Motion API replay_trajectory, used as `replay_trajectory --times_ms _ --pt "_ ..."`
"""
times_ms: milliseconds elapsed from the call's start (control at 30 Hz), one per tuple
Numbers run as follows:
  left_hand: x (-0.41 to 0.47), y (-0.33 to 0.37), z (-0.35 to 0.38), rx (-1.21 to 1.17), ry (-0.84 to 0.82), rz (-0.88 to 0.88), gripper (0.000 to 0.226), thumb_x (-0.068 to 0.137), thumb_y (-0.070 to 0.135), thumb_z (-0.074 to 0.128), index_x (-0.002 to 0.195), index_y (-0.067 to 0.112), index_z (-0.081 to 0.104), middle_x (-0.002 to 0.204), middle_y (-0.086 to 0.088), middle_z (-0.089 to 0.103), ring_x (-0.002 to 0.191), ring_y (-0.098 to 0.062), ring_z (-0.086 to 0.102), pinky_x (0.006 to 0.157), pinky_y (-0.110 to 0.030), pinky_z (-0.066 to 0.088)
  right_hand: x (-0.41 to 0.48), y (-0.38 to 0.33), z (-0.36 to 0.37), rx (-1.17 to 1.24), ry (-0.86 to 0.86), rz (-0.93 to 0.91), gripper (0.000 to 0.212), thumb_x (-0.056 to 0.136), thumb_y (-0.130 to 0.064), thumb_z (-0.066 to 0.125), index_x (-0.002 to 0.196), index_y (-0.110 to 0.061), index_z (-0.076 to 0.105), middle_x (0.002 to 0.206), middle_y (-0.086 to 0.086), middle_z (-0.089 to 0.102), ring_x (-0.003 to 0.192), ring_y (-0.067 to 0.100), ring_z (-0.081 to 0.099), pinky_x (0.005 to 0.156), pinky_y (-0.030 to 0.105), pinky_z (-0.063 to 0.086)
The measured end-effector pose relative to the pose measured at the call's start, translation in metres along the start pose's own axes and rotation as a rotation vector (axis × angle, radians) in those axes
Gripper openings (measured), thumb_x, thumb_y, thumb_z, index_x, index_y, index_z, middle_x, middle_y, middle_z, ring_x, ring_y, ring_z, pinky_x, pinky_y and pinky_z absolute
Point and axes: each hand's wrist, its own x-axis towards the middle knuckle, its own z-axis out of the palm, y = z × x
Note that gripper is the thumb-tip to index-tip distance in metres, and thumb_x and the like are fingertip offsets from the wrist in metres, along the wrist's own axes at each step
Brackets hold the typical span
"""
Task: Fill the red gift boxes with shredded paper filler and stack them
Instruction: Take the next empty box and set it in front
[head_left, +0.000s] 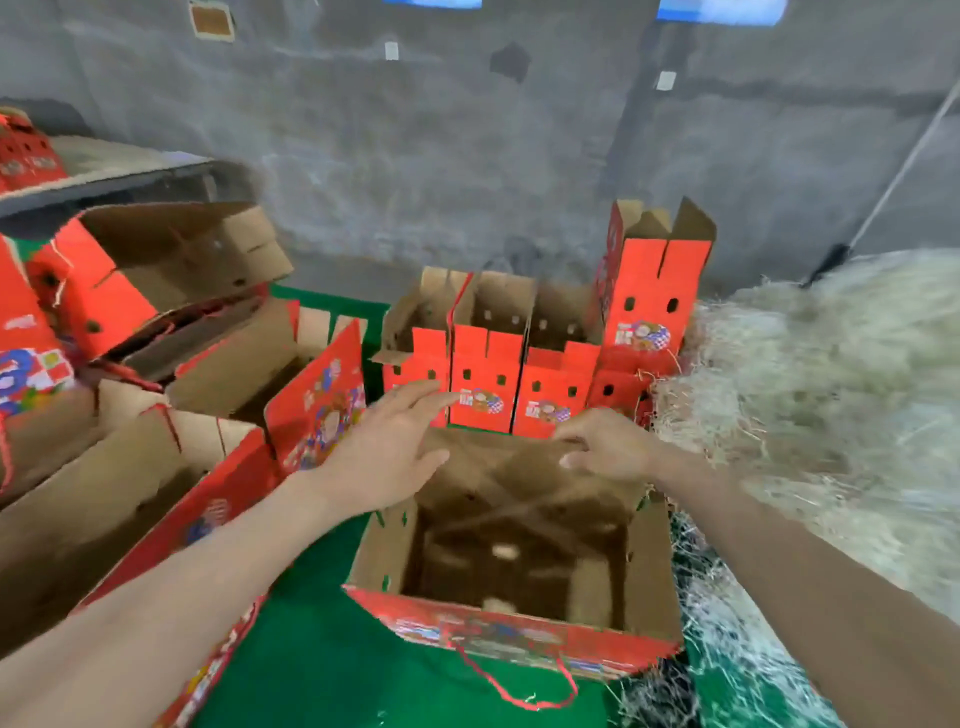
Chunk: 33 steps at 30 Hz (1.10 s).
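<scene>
Over the open red gift box, the left hand spreads empty, while the right hand pinches its far flap. Its cardboard looks light and bendy, so it is probably best gripped by opposite walls.

Your view is moderately bright w/ soft, even daylight. Two blue-white light patches at the far top edge are blown out. No hard shadows, but the open box near you is dark inside. The shredded paper pile at right looks washed-out & smeared, w/ single strands lost. Motion blur softens the whole frame, esp. the red boxes at far left. The wide-angle lens bends the wall & stretches the near corners. Red edges look blocky.
</scene>
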Motion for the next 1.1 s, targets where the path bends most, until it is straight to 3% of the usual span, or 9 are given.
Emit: replay_trajectory --times_ms 167,267,333,433,500,600,667,967,1100 --pt "0.007 0.014 0.070 0.122 -0.300 -0.051 0.074 0.088 0.035 0.057 0.149 0.021 0.016 0.155 -0.002 0.014 0.143 -0.019 0.012 0.114 -0.040 0.011 -0.032 0.031 0.057 -0.054 -0.093 0.263 0.058 0.088 -0.028 0.056 0.141 -0.021 0.032 0.131 0.009 0.052 0.120 0.028 0.047 0.099 0.038 0.037" --pt "0.010 0.021 0.092 0.105 -0.314 -0.078 0.083 0.086 0.032 0.062 0.149 0.021 0.011 0.157 -0.003 0.006 0.144 -0.023 0.004 0.115 -0.048 0.008 -0.066 0.035 0.060 -0.053 0.179 0.319 0.055 0.090 -0.034 0.053 0.140 -0.018 0.034 0.139 0.009 0.042 0.128 0.026 0.039 0.107 0.039 0.029" --pt "0.017 0.024 0.100 0.111 -0.285 -0.083 0.086 0.084 0.031 0.064 0.149 0.021 0.009 0.157 -0.002 0.001 0.144 -0.024 -0.003 0.115 -0.050 0.004 -0.093 0.026 0.064 0.096 0.286 0.180 0.042 0.093 -0.045 0.046 0.120 -0.014 0.056 0.121 0.005 0.058 0.110 0.023 0.055 0.092 0.032 0.041" --pt "0.036 0.030 0.111 0.151 -0.304 -0.063 0.085 0.086 0.031 0.062 0.150 0.021 0.008 0.157 -0.001 0.000 0.144 -0.022 -0.006 0.113 -0.053 -0.001 -0.128 0.004 0.077 0.233 -0.107 0.035 0.056 0.090 -0.058 0.037 0.101 -0.011 0.066 0.098 0.001 0.068 0.082 0.016 0.063 0.070 0.025 0.046" --pt "0.050 0.038 0.118 0.206 -0.365 -0.046 0.076 0.089 0.034 0.057 0.149 0.021 0.012 0.156 -0.003 0.013 0.144 -0.022 0.004 0.112 -0.056 -0.003 -0.138 0.004 0.088 0.163 -0.227 0.006 0.037 0.094 -0.037 0.049 0.089 -0.004 0.064 0.087 0.008 0.068 0.069 0.016 0.056 0.060 0.023 0.037" --pt "0.061 0.054 0.127 0.248 -0.376 0.003 0.048 0.092 0.040 0.052 0.135 0.020 0.044 0.131 -0.005 0.051 0.123 -0.024 0.045 0.109 -0.053 0.021 -0.151 0.010 0.089 0.158 -0.210 0.048 0.030 0.093 -0.020 0.051 0.076 0.002 0.060 0.076 0.014 0.064 0.063 0.016 0.048 0.057 0.026 0.032" --pt "0.058 0.062 0.131 0.199 -0.387 0.038 0.035 0.090 0.044 0.053 0.113 0.018 0.061 0.109 -0.003 0.063 0.098 -0.021 0.058 0.085 -0.038 0.046 -0.165 0.014 0.091 0.204 -0.235 0.058 0.027 0.091 -0.018 0.053 0.075 0.003 0.062 0.072 0.013 0.063 0.061 0.016 0.047 0.054 0.025 0.030" --pt "0.036 0.100 0.132 0.253 -0.543 0.080 0.030 0.094 0.045 0.047 0.082 0.020 0.059 0.069 0.009 0.053 0.064 -0.010 0.050 0.057 -0.027 0.039 -0.198 0.036 0.090 0.480 -0.299 0.026 0.022 0.086 -0.024 0.063 0.098 -0.007 0.072 0.097 0.003 0.071 0.082 0.008 0.062 0.071 0.012 0.046" --pt "0.035 0.115 0.127 0.246 -0.621 0.026 0.042 0.092 0.044 0.051 0.127 0.022 0.052 0.122 -0.001 0.058 0.113 -0.021 0.054 0.092 -0.034 0.045 -0.204 0.043 0.087 0.615 -0.296 0.013 0.025 0.088 -0.028 0.062 0.102 -0.009 0.071 0.103 0.000 0.070 0.088 0.006 0.063 0.076 0.013 0.048"
